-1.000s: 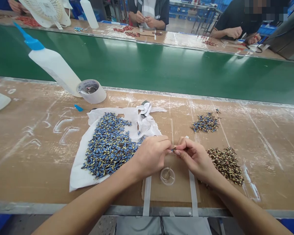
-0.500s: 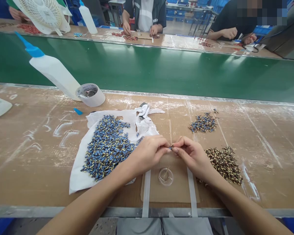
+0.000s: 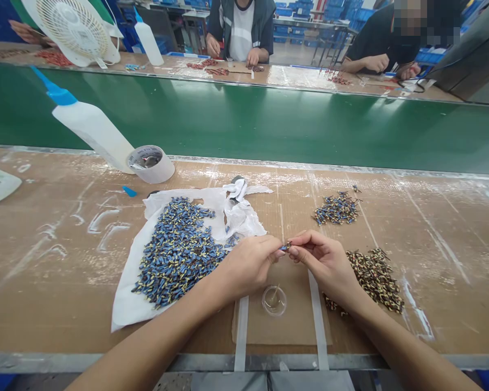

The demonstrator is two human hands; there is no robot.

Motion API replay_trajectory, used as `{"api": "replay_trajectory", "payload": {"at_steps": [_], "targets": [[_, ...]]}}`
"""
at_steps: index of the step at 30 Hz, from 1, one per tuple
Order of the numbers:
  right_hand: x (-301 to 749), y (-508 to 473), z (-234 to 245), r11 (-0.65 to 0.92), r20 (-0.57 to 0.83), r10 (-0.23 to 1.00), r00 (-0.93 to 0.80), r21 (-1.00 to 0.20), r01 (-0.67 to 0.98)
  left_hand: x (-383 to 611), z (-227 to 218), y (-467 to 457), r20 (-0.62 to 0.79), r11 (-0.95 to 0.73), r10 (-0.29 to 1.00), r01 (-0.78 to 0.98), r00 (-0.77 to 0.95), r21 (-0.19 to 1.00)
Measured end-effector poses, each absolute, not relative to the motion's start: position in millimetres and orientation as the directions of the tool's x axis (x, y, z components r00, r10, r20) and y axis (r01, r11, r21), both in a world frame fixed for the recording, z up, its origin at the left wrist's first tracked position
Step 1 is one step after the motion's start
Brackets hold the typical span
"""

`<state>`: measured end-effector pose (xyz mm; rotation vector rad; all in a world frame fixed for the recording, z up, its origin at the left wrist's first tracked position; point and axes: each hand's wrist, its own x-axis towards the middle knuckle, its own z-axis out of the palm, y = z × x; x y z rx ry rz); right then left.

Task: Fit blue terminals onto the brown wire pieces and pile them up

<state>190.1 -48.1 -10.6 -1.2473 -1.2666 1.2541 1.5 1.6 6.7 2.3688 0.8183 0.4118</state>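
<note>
My left hand [image 3: 252, 262] is closed in a pinch on a small blue part [image 3: 284, 248]. Facing it, my right hand [image 3: 326, 263] pinches a tiny dark-and-brass piece [image 3: 288, 245], and the two pieces meet between the fingertips. Exactly how they join is too small to make out. Below the hands, a small clear cup [image 3: 274, 301] with a thin stick in it rests on a taped cardboard piece [image 3: 285, 332]. A pile of blue-and-yellow parts [image 3: 179, 255] lies by my left forearm on a white cloth [image 3: 126, 304]. Brass-and-black pieces [image 3: 377, 279] are heaped beside my right hand.
A smaller pile of blue-and-brass pieces [image 3: 336, 208] lies farther back on the right. A tape roll [image 3: 157, 169], a leaning white bottle [image 3: 92, 130] and a blue cap [image 3: 129, 191] are at the left. Beyond the green belt [image 3: 244, 119], other people sit working near a fan [image 3: 75, 30].
The view has tilted slightly, so the table sits a little lower in it. Both hands keep their pinch, fingertips together. Across the belt, a person's hands have shifted a little.
</note>
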Motion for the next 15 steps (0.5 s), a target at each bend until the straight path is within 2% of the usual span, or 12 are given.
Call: {"api": "replay_trajectory", "payload": {"at_steps": [3, 8, 12, 15], "targets": [[192, -47, -7, -0.125, -0.124, 0.989, -0.076, -0.992, -0.006, 1, 7, 1, 0.080, -0.614, 0.653, 0.465, 0.753, 0.637], [193, -46, -3, -0.176, -0.174, 0.981, -0.086, -0.984, -0.010, 2, 4, 1, 0.090, -0.583, 0.671, 0.450, 0.736, 0.676], [190, -46, -7, -0.126, -0.126, 0.988, -0.087, -0.992, 0.010, 4, 0, 1, 0.105, -0.581, 0.660, 0.416, 0.744, 0.700], [187, -47, -14, -0.052, -0.057, 0.994, -0.098, -0.997, 0.051, 5, -5, 1, 0.132, -0.610, 0.660, 0.425, 0.739, 0.669]]}}
